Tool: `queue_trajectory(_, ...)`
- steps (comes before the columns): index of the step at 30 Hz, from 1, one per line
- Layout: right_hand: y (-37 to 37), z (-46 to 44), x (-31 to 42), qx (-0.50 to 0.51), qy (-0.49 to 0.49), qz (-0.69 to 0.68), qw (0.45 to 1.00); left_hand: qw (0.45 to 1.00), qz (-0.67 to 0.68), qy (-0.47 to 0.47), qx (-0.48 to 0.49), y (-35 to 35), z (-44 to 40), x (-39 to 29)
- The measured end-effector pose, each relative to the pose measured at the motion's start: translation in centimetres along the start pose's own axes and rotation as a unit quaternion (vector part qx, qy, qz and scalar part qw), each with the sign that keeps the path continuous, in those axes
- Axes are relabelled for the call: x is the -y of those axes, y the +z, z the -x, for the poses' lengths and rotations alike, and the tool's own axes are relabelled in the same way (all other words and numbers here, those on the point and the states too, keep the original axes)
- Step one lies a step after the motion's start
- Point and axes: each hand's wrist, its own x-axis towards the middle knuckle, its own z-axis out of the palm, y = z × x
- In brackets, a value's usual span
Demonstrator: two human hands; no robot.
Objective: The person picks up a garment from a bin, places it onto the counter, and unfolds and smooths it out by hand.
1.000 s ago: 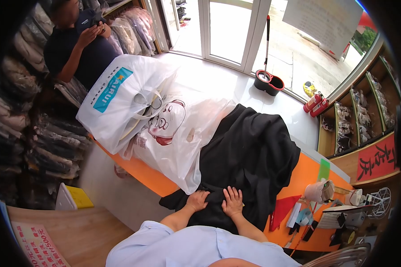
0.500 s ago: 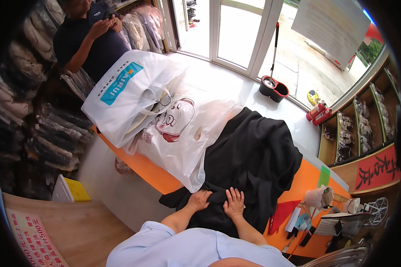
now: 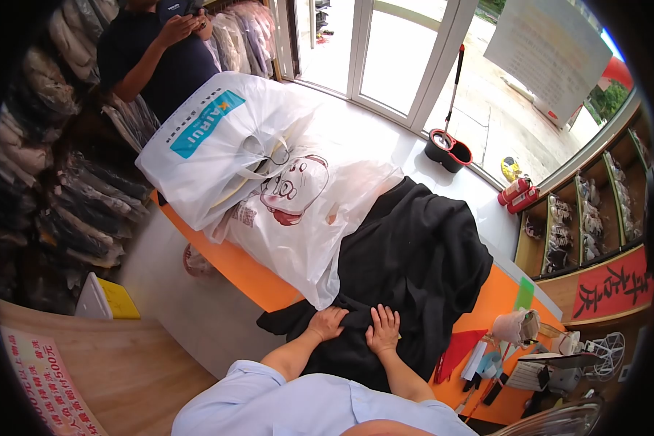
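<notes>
A large black cloth garment [image 3: 421, 254] lies in loose folds across the orange counter in front of me. My left hand [image 3: 328, 323] is on its near part, fingers curled together over a fold. To the right of it, my right hand [image 3: 383, 330] lies on the same cloth with fingers spread. Against the garment's left edge rests a white plastic bag [image 3: 291, 251] with a cartoon print, its lower corner close to my left hand. Farther back on the counter stands a full white bag [image 3: 218, 145] with a blue KAIRUI label.
Right on the orange counter [image 3: 287, 291] are a red cloth piece [image 3: 459, 352], a pinkish container [image 3: 512, 327] and small tools. Beyond are a mop bucket [image 3: 447, 151], fire extinguishers [image 3: 517, 195] and shoe shelves [image 3: 585, 207]. A person [image 3: 149, 65] holding a phone stands by wrapped clothes at the left.
The view has shifted slightly. Both my hands keep nearly the same places on the black garment, and the bags have not visibly moved.
</notes>
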Motion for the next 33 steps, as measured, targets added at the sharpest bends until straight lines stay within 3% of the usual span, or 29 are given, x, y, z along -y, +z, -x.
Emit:
queue_trajectory(22,0.9,0.0,-0.1,-0.012,-0.019,0.019,1.000,0.998,0.061,0.004,-0.032,0.3,0.1,0.4)
queue_trajectory(33,0.7,-0.1,0.0,-0.003,-0.012,0.020,1.000,0.999,0.040,-0.016,0.011,1.1,0.6,0.5)
